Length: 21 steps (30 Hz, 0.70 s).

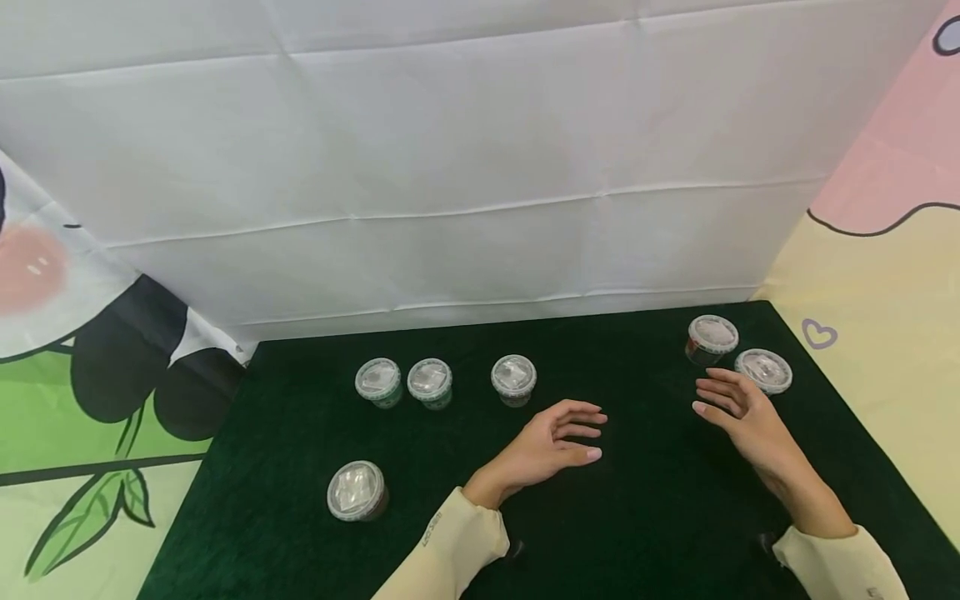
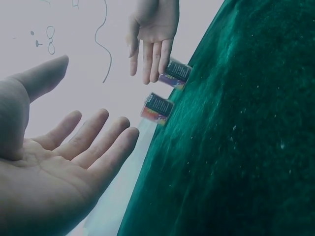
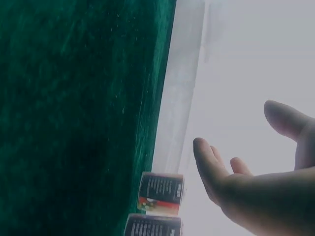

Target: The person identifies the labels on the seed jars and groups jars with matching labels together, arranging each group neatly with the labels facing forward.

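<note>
At the far right corner of the dark green table (image 1: 637, 521), two lidded tubs stand close together: the red-labelled tub (image 1: 712, 335) further back, the purple-labelled tub (image 1: 763, 370) just to its right and nearer. Right hand (image 1: 750, 425) is beside this pair, fingers lightly bent, thumb apart from them, clamped on neither; contact with the purple-labelled one cannot be told. Both show black label panels with pale print in the left wrist view.

Left hand (image 1: 551, 446) is over the middle of the table, palm inward, fingers extended and thumb well apart; grip apart. Nearest to it: the clear-lidded tub (image 1: 513, 380) at the right end of a row of three. Then, past a wider gap, the middle tub (image 1: 430, 382) and the leftmost tub (image 1: 378, 382), near each other. The front-left tub (image 1: 356, 490) stands alone, all lids on.

Surroundings: cream sleeves (image 1: 453, 542) on both arms; creased white backdrop (image 1: 450, 167) behind; yellow-and-pink panel (image 1: 885, 358) right; cartoon-print panel (image 1: 97, 408) left.
</note>
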Motion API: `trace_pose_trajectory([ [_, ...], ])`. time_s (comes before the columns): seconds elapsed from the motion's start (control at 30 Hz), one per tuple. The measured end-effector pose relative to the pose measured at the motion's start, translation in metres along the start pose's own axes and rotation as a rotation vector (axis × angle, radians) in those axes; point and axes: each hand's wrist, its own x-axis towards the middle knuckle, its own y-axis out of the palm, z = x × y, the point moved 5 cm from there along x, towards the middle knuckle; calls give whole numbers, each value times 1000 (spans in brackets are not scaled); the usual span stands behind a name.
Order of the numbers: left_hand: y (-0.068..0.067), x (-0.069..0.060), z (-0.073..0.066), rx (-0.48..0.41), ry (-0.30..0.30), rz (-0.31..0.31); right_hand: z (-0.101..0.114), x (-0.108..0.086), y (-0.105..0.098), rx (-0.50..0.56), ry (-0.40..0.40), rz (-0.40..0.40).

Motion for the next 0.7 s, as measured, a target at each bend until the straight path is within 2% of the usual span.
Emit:
trace_pose_trajectory([
  [0.2,7,10,1,-5,8,17,-4,-3,-13,49,-22,-25],
  [0.57,17,25,1,12,-14,44,-8,-13,-37,276,-68,-58],
  [0.7,20,29,1,7,-17,46,-11,-16,-45,253,-59,-93],
])
